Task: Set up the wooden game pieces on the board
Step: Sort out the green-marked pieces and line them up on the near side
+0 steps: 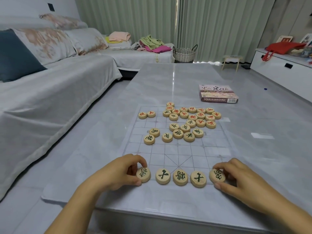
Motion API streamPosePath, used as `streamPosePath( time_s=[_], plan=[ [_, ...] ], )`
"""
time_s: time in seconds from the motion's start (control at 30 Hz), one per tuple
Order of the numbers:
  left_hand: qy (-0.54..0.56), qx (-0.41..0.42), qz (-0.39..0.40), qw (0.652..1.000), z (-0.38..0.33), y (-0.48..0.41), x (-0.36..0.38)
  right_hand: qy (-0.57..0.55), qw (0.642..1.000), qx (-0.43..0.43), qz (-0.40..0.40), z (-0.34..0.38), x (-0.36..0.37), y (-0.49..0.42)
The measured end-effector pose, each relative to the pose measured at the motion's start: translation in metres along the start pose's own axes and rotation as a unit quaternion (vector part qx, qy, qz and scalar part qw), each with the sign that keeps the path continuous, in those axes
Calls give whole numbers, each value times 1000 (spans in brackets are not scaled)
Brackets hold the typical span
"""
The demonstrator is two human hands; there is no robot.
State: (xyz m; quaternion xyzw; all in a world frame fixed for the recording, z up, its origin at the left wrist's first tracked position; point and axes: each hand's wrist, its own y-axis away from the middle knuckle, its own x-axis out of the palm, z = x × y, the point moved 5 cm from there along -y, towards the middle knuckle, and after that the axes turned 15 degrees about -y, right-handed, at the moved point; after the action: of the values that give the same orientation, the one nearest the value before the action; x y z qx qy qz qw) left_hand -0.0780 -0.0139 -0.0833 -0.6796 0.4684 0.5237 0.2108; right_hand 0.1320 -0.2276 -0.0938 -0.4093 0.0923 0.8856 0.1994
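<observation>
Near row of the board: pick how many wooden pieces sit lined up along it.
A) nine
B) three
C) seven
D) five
D: five green-marked pieces stand in the near row, the left hand gripping the end piece on one side and the right hand the end piece on the other.

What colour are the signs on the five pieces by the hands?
Dark green, on pale wood, as on the middle piece; head view.

The round game pieces (pixel 180 177) are pale wood, smooth, with painted green or red marks. The board (pixel 177 154) is a thin clear plastic sheet, a bit shiny. The worktop (pixel 177 78) is grey, smooth and glossy like stone. The box (pixel 217 94) looks like printed card. The sofa (pixel 59 92) has soft matt cloth. The basket (pixel 184 54) is woven.
</observation>
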Motion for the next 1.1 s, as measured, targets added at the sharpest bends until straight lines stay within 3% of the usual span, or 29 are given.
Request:
streamPosePath(
  time_s=[1.1],
  plan=[
    [-36,-9,15,999,-5,-3,0,-27,998,44,29,0,-1,-2]
  ],
)
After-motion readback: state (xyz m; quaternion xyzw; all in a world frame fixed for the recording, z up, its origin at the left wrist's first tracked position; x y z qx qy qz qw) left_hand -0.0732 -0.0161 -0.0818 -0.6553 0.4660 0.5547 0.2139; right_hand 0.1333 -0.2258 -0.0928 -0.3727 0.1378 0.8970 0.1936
